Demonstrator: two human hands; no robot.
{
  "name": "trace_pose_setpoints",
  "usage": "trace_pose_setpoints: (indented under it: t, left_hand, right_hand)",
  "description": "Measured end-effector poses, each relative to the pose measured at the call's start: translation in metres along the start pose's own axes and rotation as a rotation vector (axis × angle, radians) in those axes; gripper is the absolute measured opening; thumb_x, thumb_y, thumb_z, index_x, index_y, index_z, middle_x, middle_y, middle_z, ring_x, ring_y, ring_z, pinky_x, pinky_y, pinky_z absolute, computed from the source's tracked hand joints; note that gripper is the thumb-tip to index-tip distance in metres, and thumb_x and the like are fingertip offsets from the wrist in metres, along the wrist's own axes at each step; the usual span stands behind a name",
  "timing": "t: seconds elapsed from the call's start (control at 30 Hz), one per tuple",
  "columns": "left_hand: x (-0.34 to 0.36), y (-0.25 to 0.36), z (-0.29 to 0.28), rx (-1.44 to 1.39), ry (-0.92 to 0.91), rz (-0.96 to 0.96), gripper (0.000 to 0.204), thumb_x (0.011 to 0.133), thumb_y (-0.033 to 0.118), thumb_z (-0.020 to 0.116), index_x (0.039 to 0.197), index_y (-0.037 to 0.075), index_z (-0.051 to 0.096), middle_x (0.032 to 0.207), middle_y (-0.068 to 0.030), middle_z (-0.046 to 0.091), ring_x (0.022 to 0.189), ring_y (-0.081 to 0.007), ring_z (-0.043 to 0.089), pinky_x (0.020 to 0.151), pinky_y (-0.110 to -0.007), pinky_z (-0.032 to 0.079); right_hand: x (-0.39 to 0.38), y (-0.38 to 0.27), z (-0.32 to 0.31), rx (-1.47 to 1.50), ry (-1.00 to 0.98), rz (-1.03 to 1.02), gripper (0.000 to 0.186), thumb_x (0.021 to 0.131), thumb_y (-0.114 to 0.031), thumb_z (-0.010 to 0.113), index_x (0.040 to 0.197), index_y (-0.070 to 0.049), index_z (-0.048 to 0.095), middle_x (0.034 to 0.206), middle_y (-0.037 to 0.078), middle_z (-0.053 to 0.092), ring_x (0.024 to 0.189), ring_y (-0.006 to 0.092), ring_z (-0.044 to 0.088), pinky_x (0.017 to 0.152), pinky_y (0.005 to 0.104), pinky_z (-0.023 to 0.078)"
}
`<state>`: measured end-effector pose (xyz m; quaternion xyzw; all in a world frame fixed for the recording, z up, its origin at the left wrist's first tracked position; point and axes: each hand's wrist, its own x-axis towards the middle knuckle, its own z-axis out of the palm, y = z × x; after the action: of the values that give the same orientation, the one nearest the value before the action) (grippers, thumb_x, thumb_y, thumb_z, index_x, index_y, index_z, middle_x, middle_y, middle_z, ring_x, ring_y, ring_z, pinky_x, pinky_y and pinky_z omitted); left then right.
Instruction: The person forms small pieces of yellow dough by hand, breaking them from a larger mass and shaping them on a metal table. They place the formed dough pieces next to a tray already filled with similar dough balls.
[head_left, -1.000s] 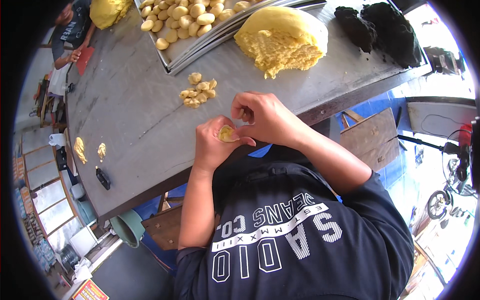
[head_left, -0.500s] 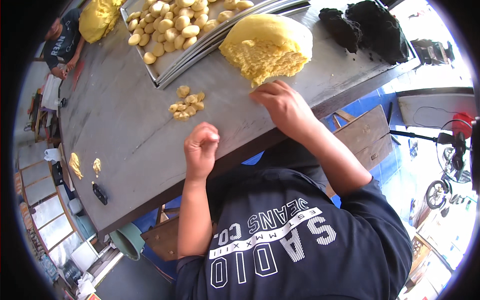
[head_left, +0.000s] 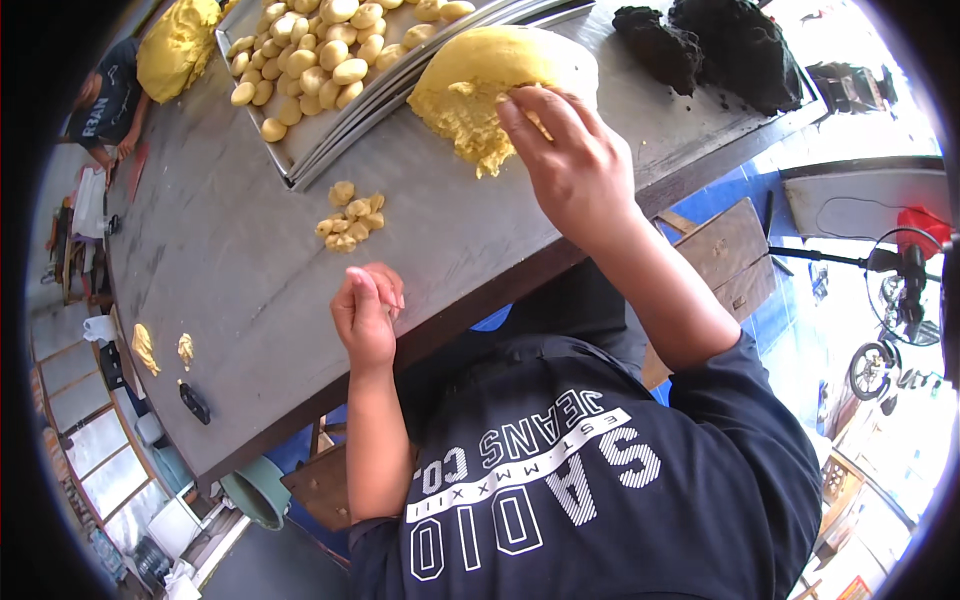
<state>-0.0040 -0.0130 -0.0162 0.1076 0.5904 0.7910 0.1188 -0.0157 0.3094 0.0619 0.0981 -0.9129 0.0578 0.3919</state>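
A large lump of yellow dough (head_left: 500, 60) with a torn front face lies on the metal table (head_left: 240, 260). At that torn face is my right hand (head_left: 580, 165), its fingertips pinched into the dough. Nearer the table's front edge my left hand (head_left: 368, 318) is held closed, thumb over curled fingers; whatever may be inside it is hidden. Between the left hand and the tray sits a little heap of small pale dough pieces (head_left: 352, 222). The tray (head_left: 262, 155) beyond holds many round dough balls (head_left: 325, 60).
Black dough (head_left: 740, 55) lies at the far right. At the far left, a person (head_left: 108, 110) stands near another yellow lump (head_left: 180, 48). Two yellow scraps (head_left: 145, 350) and a small black object (head_left: 194, 403) rest on the left. A green bucket (head_left: 258, 492) stands below.
My right hand has gone from the near side of the yellow dough up onto its torn face. The left hand has turned slightly, staying closed near the table edge. The whole view has shifted a little.
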Motion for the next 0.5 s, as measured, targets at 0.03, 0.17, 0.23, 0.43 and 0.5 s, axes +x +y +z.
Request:
trace_pose_setpoints:
  t: [0.03,0.17,0.23,0.43,0.5]
  left_hand:
    - [-0.001,0.004,0.003,0.005,0.003,-0.003,0.05,0.119,0.044,0.065,0.088,0.005,0.067,0.108,-0.0118,0.069,0.072,-0.0123,0.059,0.067,-0.024,0.047]
    - [0.006,0.025,0.023,0.713,-0.067,0.167,0.027,0.117,0.024,0.069,0.103,0.002,0.072,0.126,-0.0146,0.072,0.1,-0.0214,0.072,0.081,-0.038,0.06]
    - [0.002,0.043,0.034,1.174,-0.154,0.29,0.012,0.106,0.002,0.078,0.117,-0.001,0.076,0.153,-0.0189,0.069,0.121,-0.0307,0.078,0.099,-0.047,0.065]
    - [0.002,0.016,0.012,0.891,-0.005,0.36,0.041,0.104,-0.006,0.076,0.144,0.003,0.076,0.13,-0.0165,0.084,0.12,-0.0364,0.08,0.099,-0.044,0.066]
    - [0.005,0.015,0.018,0.974,-0.014,0.372,0.045,0.103,-0.007,0.076,0.147,0.003,0.075,0.126,-0.0148,0.085,0.122,-0.0354,0.08,0.1,-0.044,0.066]
  right_hand:
    - [-0.002,-0.005,0.004,0.008,-0.1,0.005,0.039,0.087,-0.011,0.077,0.126,-0.008,0.081,0.127,0.006,0.075,0.117,0.0273,0.075,0.09,0.0376,0.066]
    - [-0.032,-0.014,0.029,0.04,-0.358,-0.016,0.033,0.087,-0.013,0.074,0.119,-0.007,0.08,0.124,0.005,0.071,0.11,0.0268,0.07,0.088,0.0384,0.066]
    - [-0.043,-0.011,0.03,0.17,-0.381,-0.059,0.032,0.088,-0.012,0.073,0.119,-0.006,0.078,0.124,0.006,0.069,0.11,0.028,0.069,0.088,0.0421,0.065]
    - [-0.035,-0.013,0.026,0.269,-0.291,-0.069,0.019,0.088,-0.014,0.071,0.103,-0.003,0.076,0.104,0.009,0.07,0.099,0.0272,0.071,0.086,0.0411,0.066]
    - [-0.036,-0.008,0.038,0.303,-0.347,-0.014,0.024,0.09,-0.011,0.07,0.112,-0.004,0.076,0.11,0.009,0.071,0.104,0.0296,0.072,0.089,0.0427,0.065]
